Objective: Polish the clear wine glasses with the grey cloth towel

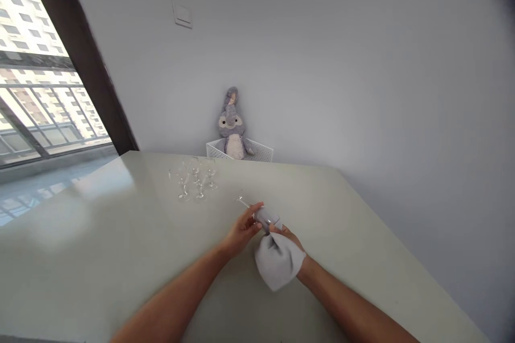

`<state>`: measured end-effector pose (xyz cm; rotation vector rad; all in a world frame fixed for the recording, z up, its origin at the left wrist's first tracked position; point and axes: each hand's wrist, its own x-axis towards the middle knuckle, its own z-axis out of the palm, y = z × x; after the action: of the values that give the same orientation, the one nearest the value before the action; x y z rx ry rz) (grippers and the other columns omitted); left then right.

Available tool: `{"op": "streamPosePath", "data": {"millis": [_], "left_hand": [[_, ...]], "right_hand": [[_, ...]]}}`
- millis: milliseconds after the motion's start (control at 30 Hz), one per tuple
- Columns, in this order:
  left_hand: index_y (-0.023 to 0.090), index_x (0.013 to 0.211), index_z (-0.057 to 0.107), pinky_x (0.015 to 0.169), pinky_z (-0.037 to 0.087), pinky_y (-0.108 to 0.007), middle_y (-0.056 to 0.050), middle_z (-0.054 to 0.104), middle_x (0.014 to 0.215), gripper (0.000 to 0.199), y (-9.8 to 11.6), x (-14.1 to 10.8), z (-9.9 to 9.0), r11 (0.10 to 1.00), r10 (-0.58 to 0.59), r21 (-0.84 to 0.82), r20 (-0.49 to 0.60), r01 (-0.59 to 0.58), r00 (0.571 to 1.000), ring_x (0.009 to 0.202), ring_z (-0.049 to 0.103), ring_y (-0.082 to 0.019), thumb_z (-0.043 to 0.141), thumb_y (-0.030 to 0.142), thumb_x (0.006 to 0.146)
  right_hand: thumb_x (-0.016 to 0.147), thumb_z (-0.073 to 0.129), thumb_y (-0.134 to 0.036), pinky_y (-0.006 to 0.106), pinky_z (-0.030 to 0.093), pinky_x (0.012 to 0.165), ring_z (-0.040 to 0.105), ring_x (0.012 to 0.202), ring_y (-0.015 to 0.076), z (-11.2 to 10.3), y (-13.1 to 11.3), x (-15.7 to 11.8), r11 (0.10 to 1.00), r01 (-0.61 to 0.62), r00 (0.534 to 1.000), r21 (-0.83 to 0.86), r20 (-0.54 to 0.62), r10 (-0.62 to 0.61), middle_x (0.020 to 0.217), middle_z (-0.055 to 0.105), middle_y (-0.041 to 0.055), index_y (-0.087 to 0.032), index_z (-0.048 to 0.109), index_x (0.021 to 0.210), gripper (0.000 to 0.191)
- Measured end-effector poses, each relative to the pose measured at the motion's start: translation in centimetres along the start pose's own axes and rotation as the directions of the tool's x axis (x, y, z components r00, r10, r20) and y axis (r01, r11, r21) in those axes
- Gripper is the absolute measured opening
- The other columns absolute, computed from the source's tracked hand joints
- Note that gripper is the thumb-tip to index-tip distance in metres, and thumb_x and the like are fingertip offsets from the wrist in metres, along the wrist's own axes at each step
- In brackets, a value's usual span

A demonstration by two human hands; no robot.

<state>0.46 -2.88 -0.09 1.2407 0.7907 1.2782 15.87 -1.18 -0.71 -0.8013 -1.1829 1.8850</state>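
Note:
A clear stemmed glass (265,216) lies tilted in the air over the table, its foot pointing to the far left and its bowl toward the right. My left hand (242,229) grips the bowl near the stem, fingers curled around it. At the rim end, my right hand (286,234) holds a white cloth (278,262), which hangs down below the fingers. Part of the cloth seems to be at the mouth of the glass; how far it goes in I cannot tell. The right fingers are partly covered by the cloth.
Several clear stemmed glasses (200,182) stand grouped on the pale table (120,257), left of my hands. Beyond the far edge, a grey plush rabbit (232,128) sits in a white perforated basket (263,154) against the wall. A large window (44,86) is at left.

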Motion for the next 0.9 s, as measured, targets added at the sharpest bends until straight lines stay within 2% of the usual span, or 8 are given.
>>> {"op": "streamPosePath", "data": {"millis": [67,233,400,500,600,733,800,900], "left_hand": [[0.02,0.124,0.043,0.075,0.043,-0.029,-0.005,0.059,0.091,0.056,-0.2,0.0,0.0,0.999,-0.017,0.033,-0.025,0.018,1.0,0.082,0.054,-0.016,0.061,0.037,0.073],[0.015,0.117,0.049,0.061,0.045,-0.028,-0.002,0.058,0.071,0.049,-0.4,0.0,-0.8,0.955,-0.046,0.291,-0.048,0.058,0.998,0.061,0.053,-0.013,0.047,0.046,0.079],[0.025,0.129,0.038,0.085,0.04,-0.032,-0.008,0.052,0.116,0.052,0.4,-0.3,-1.0,0.945,0.005,0.326,0.046,-0.02,0.999,0.098,0.05,-0.019,0.05,0.04,0.08],[0.026,0.131,0.033,0.083,0.042,-0.031,-0.008,0.05,0.117,0.06,0.3,-0.4,-0.7,0.985,0.036,0.166,0.073,-0.048,0.997,0.096,0.051,-0.018,0.056,0.036,0.077],[0.022,0.129,0.036,0.069,0.046,-0.027,-0.004,0.056,0.089,0.056,-0.4,-0.3,-0.7,0.989,0.009,0.149,-0.014,-0.007,1.0,0.074,0.054,-0.013,0.051,0.042,0.079],[0.016,0.118,0.049,0.055,0.044,-0.024,-0.001,0.052,0.07,0.051,-1.0,-0.3,-0.7,0.961,-0.061,0.264,-0.079,0.08,0.995,0.059,0.048,-0.011,0.033,0.05,0.085],[0.018,0.125,0.042,0.064,0.046,-0.027,-0.004,0.055,0.083,0.051,-1.2,-0.4,-0.6,0.96,-0.055,0.271,-0.044,0.065,0.998,0.07,0.051,-0.013,0.035,0.048,0.084],[0.026,0.134,0.026,0.08,0.044,-0.032,-0.008,0.049,0.114,0.058,-1.3,-0.6,-0.3,0.964,-0.011,0.267,0.054,-0.003,0.999,0.089,0.052,-0.016,0.046,0.042,0.082]], "right_hand": [[0.072,0.06,-0.046,0.025,0.04,0.055,0.051,0.056,0.0132,0.3,0.1,-0.5,0.97,0.086,0.996,-0.229,0.027,-0.082,0.064,0.058,0.0008,-0.016,0.06,0.095,0.037],[0.074,0.056,-0.038,0.034,0.037,0.078,0.054,0.082,0.0213,0.1,-0.4,-0.8,0.607,0.332,0.941,-0.722,0.211,-0.263,0.084,0.062,0.0081,-0.016,0.065,0.084,0.025],[0.072,0.059,-0.042,0.026,0.041,0.059,0.053,0.06,0.0141,-0.3,-1.8,-0.3,0.971,0.115,0.99,-0.21,0.108,-0.094,0.067,0.06,0.0021,-0.016,0.063,0.085,0.029],[0.071,0.06,-0.044,0.023,0.037,0.048,0.046,0.045,0.0101,0.1,-1.7,-0.5,0.994,-0.067,0.992,0.087,0.11,0.057,0.056,0.055,-0.0013,-0.017,0.062,0.09,0.033],[0.071,0.062,-0.039,0.026,0.041,0.06,0.054,0.061,0.0145,0.6,-1.0,-1.1,0.978,0.103,0.987,-0.18,0.138,-0.079,0.069,0.062,0.0027,-0.019,0.063,0.093,0.031],[0.07,0.06,-0.038,0.032,0.038,0.078,0.055,0.083,0.0219,0.9,-0.5,-1.5,0.733,0.316,0.948,-0.603,0.166,-0.271,0.085,0.064,0.0065,-0.02,0.066,0.083,0.023],[0.071,0.059,-0.039,0.031,0.04,0.075,0.056,0.08,0.0217,0.7,-1.0,-1.2,0.816,0.259,0.965,-0.516,0.101,-0.243,0.081,0.065,0.006,-0.018,0.066,0.083,0.025],[0.071,0.059,-0.04,0.027,0.042,0.059,0.056,0.062,0.0166,0.4,-2.0,-0.7,0.996,0.059,0.998,-0.064,-0.013,-0.06,0.066,0.062,0.0031,-0.015,0.063,0.082,0.027]]}}
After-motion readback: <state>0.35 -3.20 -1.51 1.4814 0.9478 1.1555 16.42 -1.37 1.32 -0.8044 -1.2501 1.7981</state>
